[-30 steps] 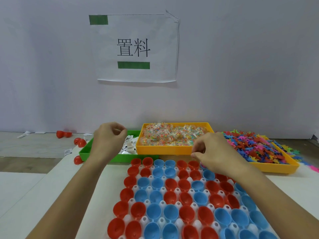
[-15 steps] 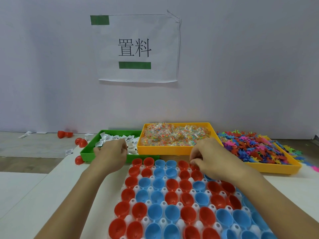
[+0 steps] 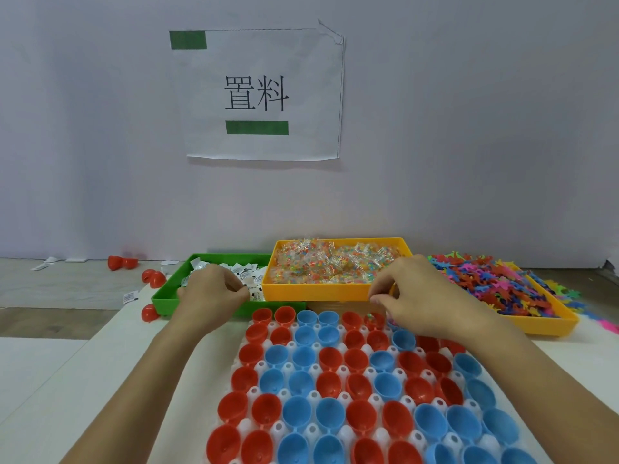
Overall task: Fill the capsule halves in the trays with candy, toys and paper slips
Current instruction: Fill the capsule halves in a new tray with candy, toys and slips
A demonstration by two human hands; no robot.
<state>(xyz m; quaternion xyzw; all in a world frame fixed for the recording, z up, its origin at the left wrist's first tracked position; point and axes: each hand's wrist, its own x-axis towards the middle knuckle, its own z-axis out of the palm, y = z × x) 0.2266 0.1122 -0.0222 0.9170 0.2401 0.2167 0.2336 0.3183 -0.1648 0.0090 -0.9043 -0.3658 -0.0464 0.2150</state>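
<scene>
A white tray [image 3: 365, 373] of red and blue capsule halves [image 3: 303, 356] fills the table in front of me. My left hand [image 3: 214, 293] hovers at the front edge of the green tray [image 3: 164, 296] and pinches a white paper slip [image 3: 252, 291]. My right hand [image 3: 415, 296] is over the tray's back row, its fingers curled round candy packets that the palm mostly hides. A candy packet [image 3: 373, 318] lies in a red half just below its fingertips. The other halves in view look empty.
Behind the capsule tray stand an orange tray of candy packets [image 3: 338, 262] and, at the right, an orange tray of coloured plastic toys [image 3: 495, 283]. Loose red capsule halves [image 3: 150, 311] and paper slips [image 3: 130, 297] lie left of the green tray. A wall with a paper sign closes the back.
My left hand dropped from above the green tray to its front edge. My right hand moved slightly left along the back row, and a candy packet now lies in a red half there.
</scene>
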